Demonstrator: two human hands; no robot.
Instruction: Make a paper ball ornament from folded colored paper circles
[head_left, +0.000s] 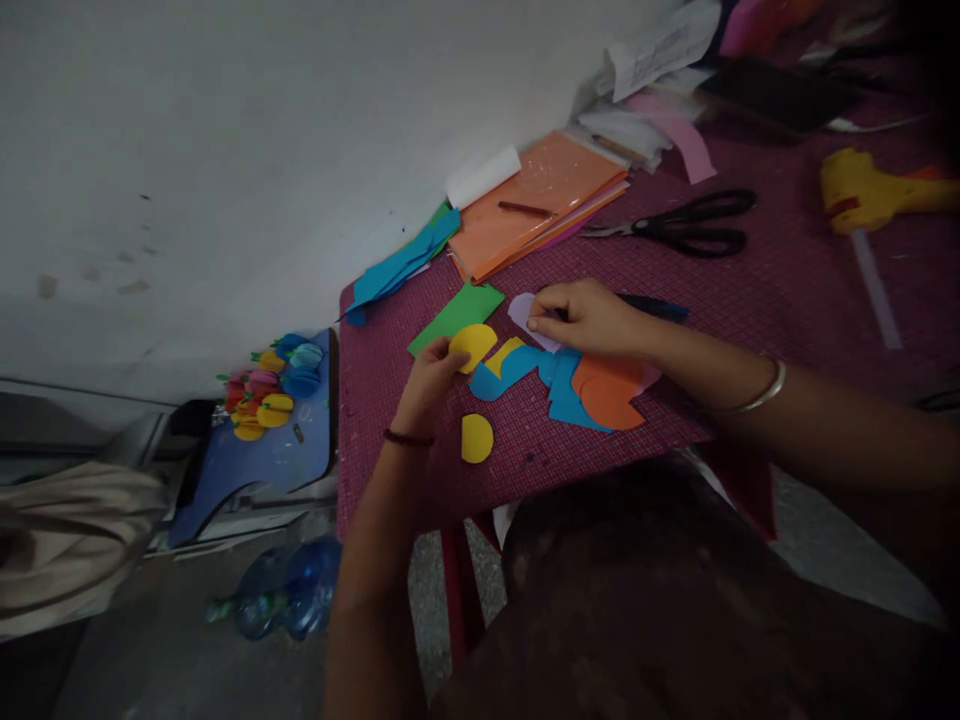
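Observation:
My left hand (429,382) pinches a yellow paper circle (474,343) just above the maroon cloth of the table (757,300). My right hand (587,316) has its fingertips closed on a pale lilac paper piece (523,311). Below the hands lie blue paper scraps (525,368), a yellow scrap (502,355) and an orange cut-out (609,395). A second yellow half-round piece (477,438) lies near the table's front edge. A green sheet (456,314) lies just behind my left hand.
Black scissors (686,224) lie behind my right hand. Orange paper sheets (534,200), blue strips (403,265) and a white roll (482,176) sit by the wall. A yellow glue gun (862,190) is far right. On the floor lie paper fruit shapes (270,390) on a blue board and a plastic bottle (285,598).

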